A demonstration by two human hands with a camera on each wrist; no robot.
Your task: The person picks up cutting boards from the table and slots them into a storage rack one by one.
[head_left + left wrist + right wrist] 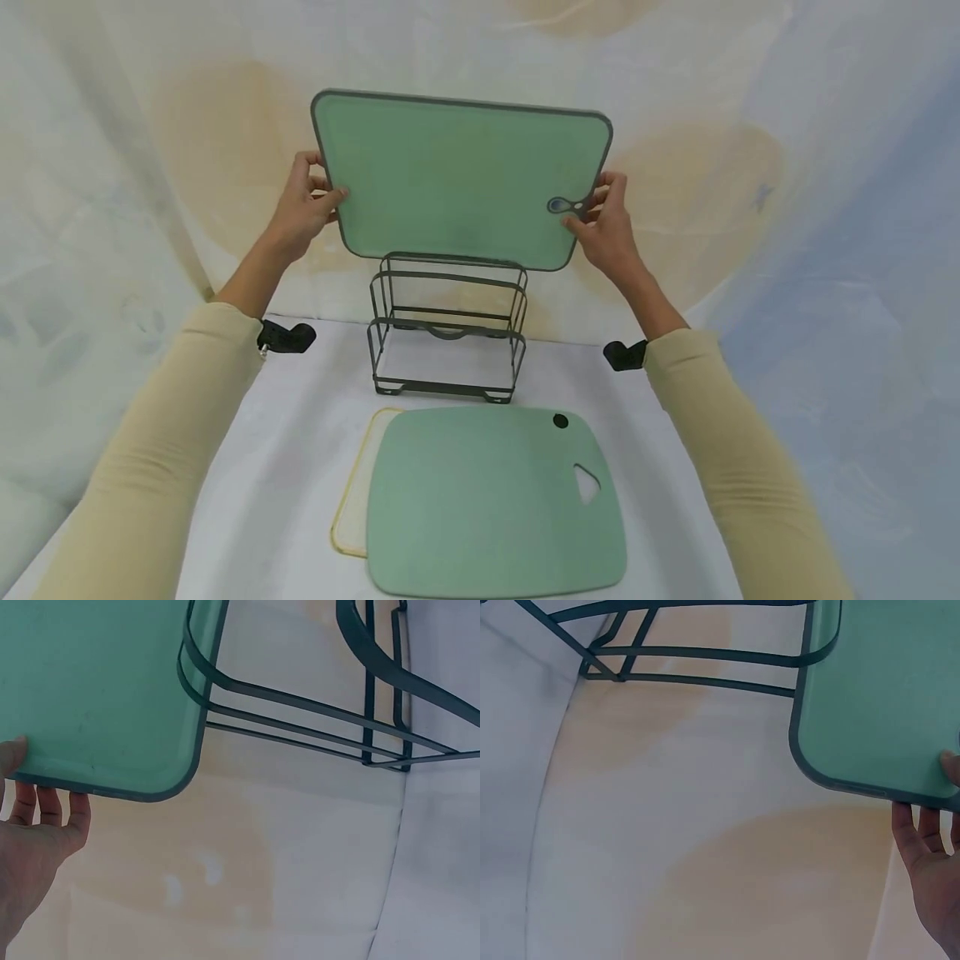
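Head view, held board: large green cutting board [461, 179] with a dark rim, upright and facing the camera, raised in the air just above the wire rack [447, 329]; lower edge near the rack's top wires, contact not clear.
Head view, left hand [303, 208]: grips the board's left edge, thumb on the front face, fingers curled behind.
Head view, right hand [606, 227]: grips the right edge beside the dark hanging hole, thumb on the front.
Head view, hands: well apart, one at each short end of the board.
Head view, rack: dark metal, several slots, standing on the white table [285, 467] near the draped backdrop.
Head view, table: a second green board [491, 500] lies flat before the rack, overlapping a pale board with a yellow rim [352, 512].

Left wrist view: corner of the green board [97, 690] above the hand [34, 840]; thumb tip on the face, fingertips under the rim. Rack wires [315, 712] cross behind.

Right wrist view: board corner [885, 697] at upper right, hand [930, 855] at its edge with the thumb on the face; rack wires [705, 664] along the top.
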